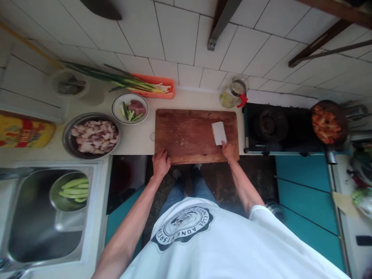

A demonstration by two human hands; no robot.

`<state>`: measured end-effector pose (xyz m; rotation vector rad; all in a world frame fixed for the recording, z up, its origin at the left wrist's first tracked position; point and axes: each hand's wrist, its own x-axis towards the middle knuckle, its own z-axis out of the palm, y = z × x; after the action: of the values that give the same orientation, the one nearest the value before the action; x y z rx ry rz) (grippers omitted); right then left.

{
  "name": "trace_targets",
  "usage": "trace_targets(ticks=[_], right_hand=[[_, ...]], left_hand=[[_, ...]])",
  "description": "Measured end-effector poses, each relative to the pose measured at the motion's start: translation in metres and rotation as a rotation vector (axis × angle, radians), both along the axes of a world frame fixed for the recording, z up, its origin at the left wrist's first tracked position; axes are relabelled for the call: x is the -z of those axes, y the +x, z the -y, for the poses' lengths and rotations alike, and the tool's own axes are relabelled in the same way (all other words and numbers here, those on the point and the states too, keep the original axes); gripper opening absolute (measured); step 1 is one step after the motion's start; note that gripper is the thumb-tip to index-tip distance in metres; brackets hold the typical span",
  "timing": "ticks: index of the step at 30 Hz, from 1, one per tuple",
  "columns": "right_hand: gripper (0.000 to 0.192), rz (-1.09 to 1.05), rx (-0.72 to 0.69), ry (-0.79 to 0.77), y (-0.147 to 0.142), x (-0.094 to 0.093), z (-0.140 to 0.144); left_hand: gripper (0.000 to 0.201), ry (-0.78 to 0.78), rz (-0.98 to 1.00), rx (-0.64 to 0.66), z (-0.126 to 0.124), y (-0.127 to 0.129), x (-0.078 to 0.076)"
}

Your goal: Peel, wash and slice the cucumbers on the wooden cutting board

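Cleaver with a broad pale rectangular steel blade (219, 132) lies flat on the brown rectangular wooden cutting board (196, 135), toward the board's 3 o'clock end. Its long axis runs roughly from 6 to 12 o'clock, blade pointing to 12, handle end toward the person. I judge it heavy for its size, stiff, with a smooth face that could slip; the handle is the place to take hold, hidden here under the right hand (228, 150). That hand's fingers are curled together at the handle end, though I cannot tell how tightly they grip. The left hand (161, 162) rests on the board's near edge at about 7 o'clock, fingers laid together over the rim. On the white desk (136, 140), at 9 o'clock from the board, sits a round metal bowl of raw chopped meat (94, 135).
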<state>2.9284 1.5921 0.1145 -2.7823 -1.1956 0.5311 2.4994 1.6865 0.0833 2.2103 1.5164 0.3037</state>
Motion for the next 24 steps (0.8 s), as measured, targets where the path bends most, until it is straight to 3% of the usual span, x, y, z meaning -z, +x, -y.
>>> trace_targets(ticks=[3,5,10,12,14,18,20,22,24], right_hand=[[0.061,-0.095,-0.087,0.002,-0.048,0.006,-0.017],[0.060,-0.111,-0.093,0.024,-0.056,0.007,-0.020],[0.070,0.011,0.141,0.051,-0.003,0.000,-0.004],[0.068,0.037,0.169,0.039,0.005,0.000,-0.002],[0.063,0.027,0.122,0.033,-0.011,0.004,-0.006],[0.058,-0.085,-0.055,0.026,-0.079,0.017,-0.020],[0.057,-0.124,-0.100,0.031,-0.093,0.019,-0.023],[0.059,-0.108,-0.047,0.052,-0.078,0.014,-0.020],[0.064,-0.054,0.092,0.083,-0.042,0.004,-0.014]], left_hand=[[0.050,0.009,-0.002,0.021,-0.001,-0.003,0.000],[0.050,0.009,0.001,0.030,-0.001,-0.004,0.000],[0.052,-0.025,0.017,0.033,-0.002,-0.004,-0.001],[0.052,-0.028,0.010,0.025,-0.001,-0.002,-0.002],[0.052,-0.024,-0.004,0.019,-0.001,-0.001,-0.003],[0.052,-0.016,-0.019,0.029,-0.001,-0.001,-0.004],[0.053,-0.016,-0.019,0.037,-0.002,-0.003,-0.003],[0.053,-0.023,-0.019,0.041,-0.003,-0.004,-0.002],[0.053,-0.031,-0.022,0.037,-0.003,-0.005,-0.002]])
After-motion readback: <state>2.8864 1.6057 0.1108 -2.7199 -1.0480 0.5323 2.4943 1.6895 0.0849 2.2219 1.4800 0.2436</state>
